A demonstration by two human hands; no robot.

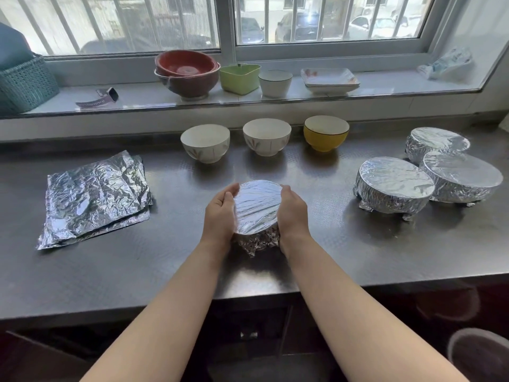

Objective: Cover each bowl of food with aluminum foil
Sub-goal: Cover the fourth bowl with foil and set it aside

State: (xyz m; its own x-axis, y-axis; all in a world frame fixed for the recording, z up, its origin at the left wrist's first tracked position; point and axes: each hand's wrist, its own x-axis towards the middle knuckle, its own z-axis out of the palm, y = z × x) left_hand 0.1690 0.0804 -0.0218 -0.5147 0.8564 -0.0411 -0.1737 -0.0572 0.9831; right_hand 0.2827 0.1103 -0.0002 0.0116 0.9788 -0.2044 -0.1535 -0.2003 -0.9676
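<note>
At the centre of the frame a foil-covered bowl (257, 208) sat on the steel counter (330, 244), and both hands were cupped against its sides. The left hand (221, 209) curved round the left wall and the right hand (293, 209) round the right, palms pressed to the crumpled skirt of foil, fingers partly curled and neither hand closed into a fist. The bowl lay directly between the two hands, so neither was nearer; being round, it had no long axis to speak of.

What mattered for the coming move was probably where the rest lay. Three uncovered bowls stood in a row above the hands: a white bowl (205, 143) just left of centre, a second white bowl (266, 136) at centre and a yellow bowl (325, 132) to the right (whether they held food could not be made out from this angle). The stack of foil sheets (93, 197) lay at the left of the frame, well apart from the hands and on the left hand's side. Three wrapped bowls (394, 184) clustered at the right.

No brand, label or legible writing showed anywhere.
</note>
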